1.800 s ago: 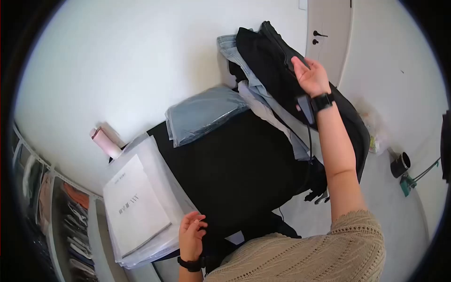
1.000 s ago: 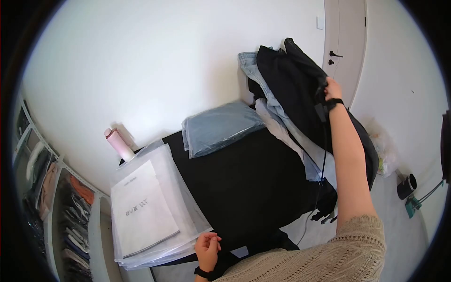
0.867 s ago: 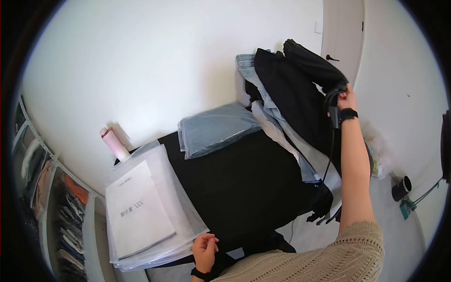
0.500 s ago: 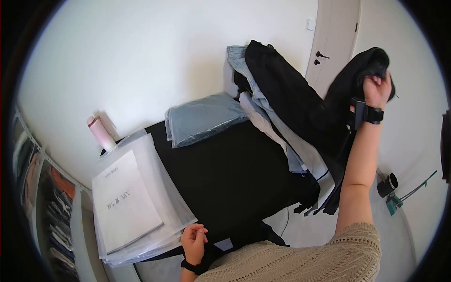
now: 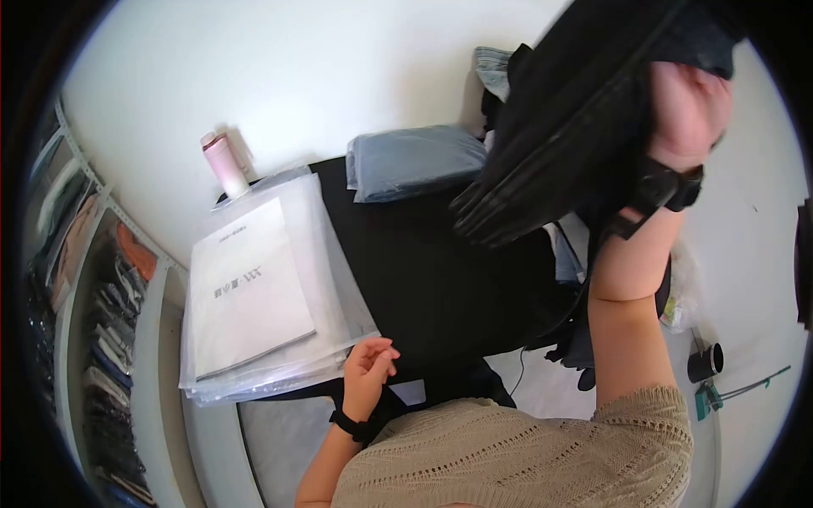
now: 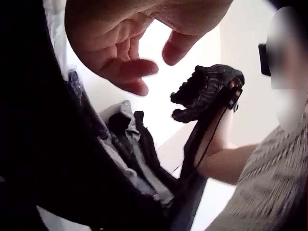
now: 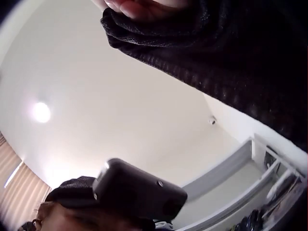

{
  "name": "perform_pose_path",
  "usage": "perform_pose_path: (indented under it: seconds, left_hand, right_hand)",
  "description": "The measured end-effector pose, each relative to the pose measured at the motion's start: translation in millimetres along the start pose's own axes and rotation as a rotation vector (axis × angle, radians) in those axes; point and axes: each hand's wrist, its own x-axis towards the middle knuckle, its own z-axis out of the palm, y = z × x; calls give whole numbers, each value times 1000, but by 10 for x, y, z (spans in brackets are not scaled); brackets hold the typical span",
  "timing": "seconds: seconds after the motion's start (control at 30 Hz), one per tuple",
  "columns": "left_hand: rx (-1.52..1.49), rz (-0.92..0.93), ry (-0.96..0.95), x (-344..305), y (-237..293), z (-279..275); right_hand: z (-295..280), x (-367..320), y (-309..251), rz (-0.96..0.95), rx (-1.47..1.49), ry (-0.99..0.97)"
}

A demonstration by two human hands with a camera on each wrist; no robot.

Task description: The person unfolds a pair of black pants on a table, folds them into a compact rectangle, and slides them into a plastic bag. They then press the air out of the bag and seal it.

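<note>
My right hand [image 5: 690, 110] is raised at the upper right and grips a black garment [image 5: 584, 118], which hangs blurred across the pile of clothes. In the left wrist view the black garment [image 6: 207, 91] shows a gathered, elastic-looking edge. Fingers [image 7: 132, 8] curl over its cloth in the right wrist view. My left hand [image 5: 368, 372] is loosely curled with nothing in it, close to the front corner of a stack of clear plastic bags [image 5: 343, 292]. A white printed sheet or bag [image 5: 250, 296] lies on that stack.
A blue folded garment in clear plastic [image 5: 415, 161] lies at the back of the black-covered table [image 5: 449, 288]. Light denim [image 5: 491, 72] shows behind the lifted garment. A pink bottle [image 5: 224, 165] stands by the wall, shelves of clothes [image 5: 114, 339] at the left.
My right hand has taken hold of the black garment from the pile and lifted it up and towards me. The left hand stays beside the bags.
</note>
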Motion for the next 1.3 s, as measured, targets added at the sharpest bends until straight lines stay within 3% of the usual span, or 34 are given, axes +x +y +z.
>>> perform_pose_path:
  seconds: [0.07, 0.1, 0.17, 0.2, 0.23, 0.3, 0.37, 0.43, 0.5, 0.6, 0.67, 0.7, 0.77, 0.9, 0.97, 1.03, 1.1, 1.17, 1.3]
  left_hand:
    - [-28, -36, -145, -21, 178, -23]
    - [-23, -33, -127, -19, 219, -31]
    - [-514, -33, -329, -3, 294, -20]
    - [-527, -151, -294, 39, 401, 2]
    - [-522, -148, -280, 78, 512, 4]
    - [-833, -374, -326, 142, 669, -7]
    - [-872, -353, -293, 214, 529, -58]
    - [-623, -226, 79, 278, 321, -188]
    - [-696, -215, 46, 307, 376, -328]
    - [-745, -159, 202, 305, 551, -420]
    - [-620, -63, 318, 332, 660, -451]
    - [-587, -18, 358, 370, 684, -512]
    - [-604, 28, 351, 432, 777, -585]
    - [-664, 48, 207, 581, 801, -910]
    - [-677, 16, 189, 604, 840, -960]
    - [-690, 13, 215, 656, 844, -993]
    - [-730, 27, 130, 683, 870, -1006]
    - [-724, 24, 130, 717, 886, -984]
    - [-685, 32, 193, 714, 975, -941]
  right_hand:
    - [117, -89, 625, 67, 133, -32]
    - [38, -85, 629, 102, 199, -49]
    - [-318, -162, 747, 372, 143, -221]
    - [5, -287, 1046, 364, 46, 192]
    - [335, -414, 1327, 348, -57, 603]
    - [-231, -769, 1611, 541, 525, 66]
    - [47, -1017, 1715, 595, 230, 462]
    - [22, -1284, 1659, 536, 386, 221]
    - [-103, -1557, 1564, 506, 392, 219]
    - [-267, -1948, 1329, 521, 222, 225]
    - [-213, -2184, 1106, 708, -305, 383]
    - [-204, -2271, 966, 714, -310, 418]
    - [-176, -2438, 671, 941, -831, 419]
    - [-226, -3039, 68, 891, -1172, 750]
    - [-276, -3426, -212, 778, -1596, 756]
    - [-303, -3669, -414, 732, -1791, 916]
    - [-281, -3793, -477, 931, -1951, 1004]
    - [-421, -4043, -456, 872, -2155, 798]
    - [-458, -3976, -294, 944, -2285, 771]
